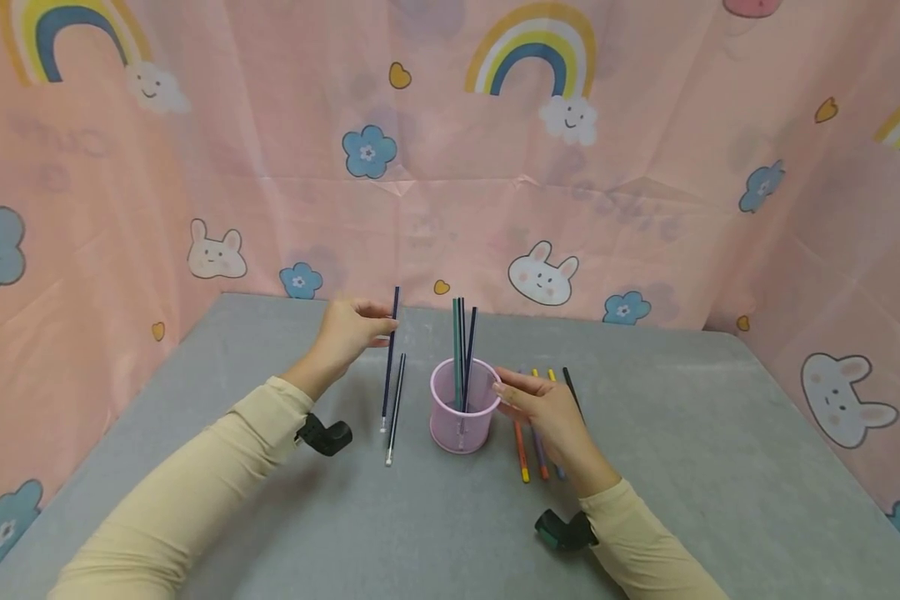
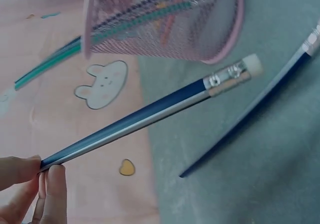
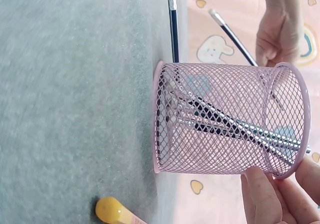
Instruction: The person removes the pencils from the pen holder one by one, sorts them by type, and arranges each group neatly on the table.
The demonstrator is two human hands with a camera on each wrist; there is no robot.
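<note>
My left hand [image 1: 352,333] pinches a dark blue striped pencil [image 2: 135,116] near its far end, its white eraser pointing down. A second blue pencil [image 1: 395,408] lies on the table close by. Between my hands stands a pink mesh pencil cup [image 3: 225,159], upright, with several pencils [image 1: 459,350], blue and green, leaning inside it. The thumb and fingers of my right hand [image 1: 547,412] grip the cup's rim at its right side.
Several colored pencils [image 1: 521,454] with yellow, orange and purple barrels lie right of the cup, partly under my right hand. The grey table [image 1: 720,467] meets a pink patterned cloth [image 1: 435,225] at the back and sides.
</note>
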